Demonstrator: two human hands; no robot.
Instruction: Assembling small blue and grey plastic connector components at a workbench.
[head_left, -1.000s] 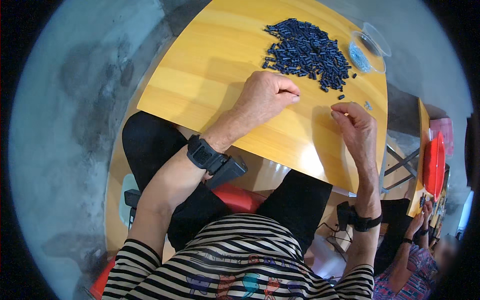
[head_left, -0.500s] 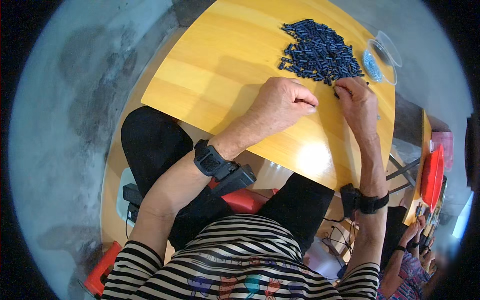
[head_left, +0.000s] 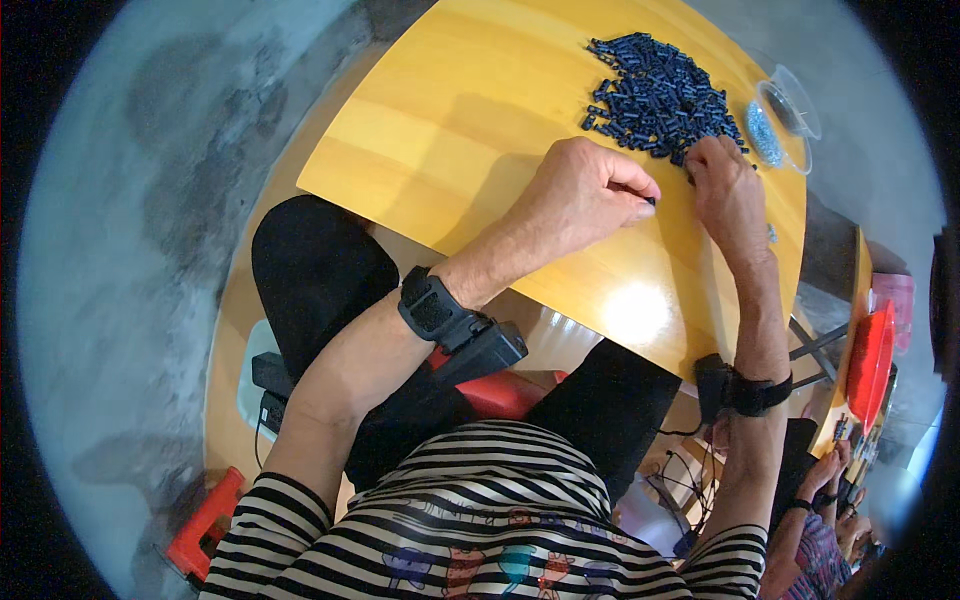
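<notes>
My left hand [head_left: 592,195] hovers over the yellow table, thumb and forefinger pinching a small black cylindrical piece [head_left: 651,201], of which only the dark end shows. To its right, my right hand [head_left: 728,192] is closed at the near edge of a heap of small black tubular pieces [head_left: 660,95]. Its fingertips point down and curl inward. A dark bit shows beside them, but whether they grip it is hidden.
Right of the heap, a clear plastic tub [head_left: 797,150] contains small pale-blue pieces [head_left: 765,135]. The yellow wooden table [head_left: 420,130] has a curved far edge. At far right, a red basin [head_left: 872,362] stands near another person's hands [head_left: 828,472].
The view has shifted slightly, moving the table and heap rightward. My left hand's fingertips now show a dark piece more plainly. My right hand stays at the heap's near edge.
</notes>
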